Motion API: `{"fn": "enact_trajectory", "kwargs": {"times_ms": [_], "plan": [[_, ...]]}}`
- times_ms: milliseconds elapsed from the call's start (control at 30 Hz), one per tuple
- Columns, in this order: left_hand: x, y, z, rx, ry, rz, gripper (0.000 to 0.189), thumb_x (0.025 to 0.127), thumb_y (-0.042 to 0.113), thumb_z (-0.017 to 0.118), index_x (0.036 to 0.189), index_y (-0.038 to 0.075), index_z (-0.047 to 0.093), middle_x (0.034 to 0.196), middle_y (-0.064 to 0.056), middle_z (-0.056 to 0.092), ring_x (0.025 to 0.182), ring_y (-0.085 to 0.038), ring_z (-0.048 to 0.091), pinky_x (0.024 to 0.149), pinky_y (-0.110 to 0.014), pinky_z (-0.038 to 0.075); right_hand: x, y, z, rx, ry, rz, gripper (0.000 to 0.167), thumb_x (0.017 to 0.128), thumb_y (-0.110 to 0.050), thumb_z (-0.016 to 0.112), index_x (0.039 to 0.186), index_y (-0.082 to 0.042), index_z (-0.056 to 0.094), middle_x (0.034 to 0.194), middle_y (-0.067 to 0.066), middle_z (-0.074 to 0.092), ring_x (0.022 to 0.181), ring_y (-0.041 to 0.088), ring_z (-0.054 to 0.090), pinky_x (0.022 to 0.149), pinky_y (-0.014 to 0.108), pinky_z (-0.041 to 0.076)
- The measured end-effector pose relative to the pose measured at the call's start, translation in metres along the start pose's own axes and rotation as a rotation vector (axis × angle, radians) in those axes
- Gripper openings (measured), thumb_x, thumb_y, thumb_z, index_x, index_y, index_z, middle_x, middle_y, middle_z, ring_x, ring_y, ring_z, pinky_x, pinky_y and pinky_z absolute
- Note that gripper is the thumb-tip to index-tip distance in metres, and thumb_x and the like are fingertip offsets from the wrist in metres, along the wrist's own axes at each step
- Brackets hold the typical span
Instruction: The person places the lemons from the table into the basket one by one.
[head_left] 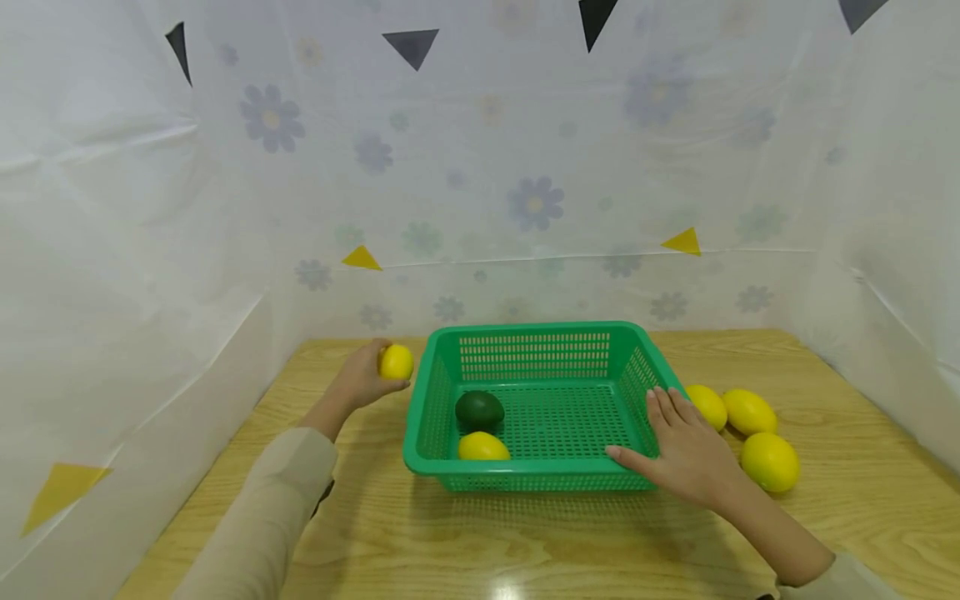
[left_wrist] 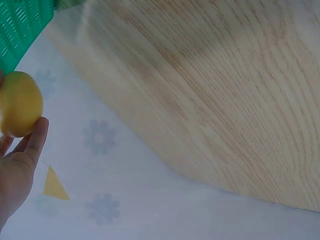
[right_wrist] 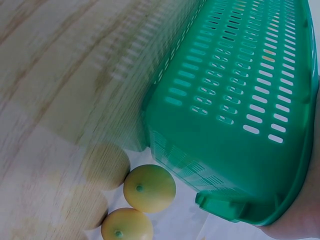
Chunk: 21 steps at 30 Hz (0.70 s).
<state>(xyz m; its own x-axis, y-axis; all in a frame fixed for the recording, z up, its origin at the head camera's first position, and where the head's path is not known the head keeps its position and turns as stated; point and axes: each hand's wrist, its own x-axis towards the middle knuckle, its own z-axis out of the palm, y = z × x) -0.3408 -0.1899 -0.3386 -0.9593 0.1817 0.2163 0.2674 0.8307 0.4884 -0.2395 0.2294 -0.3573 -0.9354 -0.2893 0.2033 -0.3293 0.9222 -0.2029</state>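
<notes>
Pinched between the fingers and thumb of my left hand is a yellow lemon, held just left of a green plastic basket. The left wrist view shows the same lemon at the fingertips, near the basket wall. Inside the basket, on its left side, are a dark green avocado and another lemon. My right hand rests with straight fingers on the basket's right front corner. In the right wrist view the basket hides most of that hand.
Three lemons lie close together on the table right of the basket, one nearest me; the right wrist view shows a lemon beside the basket. The wooden table meets a white flowered sheet at the back and sides.
</notes>
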Motion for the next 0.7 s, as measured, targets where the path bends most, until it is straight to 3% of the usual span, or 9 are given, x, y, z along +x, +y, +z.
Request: {"fn": "enact_trajectory", "kwargs": {"times_ms": [700], "plan": [[0.005,0.015,-0.014,0.038,0.002,0.028,0.068,0.082,0.022,0.069,0.134,-0.008,0.037,0.125,-0.029,0.051,0.103,-0.039,0.055,0.082,-0.048,0.050,0.000,0.001,0.001,-0.004,0.003,-0.003,0.098,0.085,-0.063,0.049,0.139,0.016,0.025,0.146,0.035,0.021,0.135,0.051,0.018,0.110,0.058,0.018]]}}
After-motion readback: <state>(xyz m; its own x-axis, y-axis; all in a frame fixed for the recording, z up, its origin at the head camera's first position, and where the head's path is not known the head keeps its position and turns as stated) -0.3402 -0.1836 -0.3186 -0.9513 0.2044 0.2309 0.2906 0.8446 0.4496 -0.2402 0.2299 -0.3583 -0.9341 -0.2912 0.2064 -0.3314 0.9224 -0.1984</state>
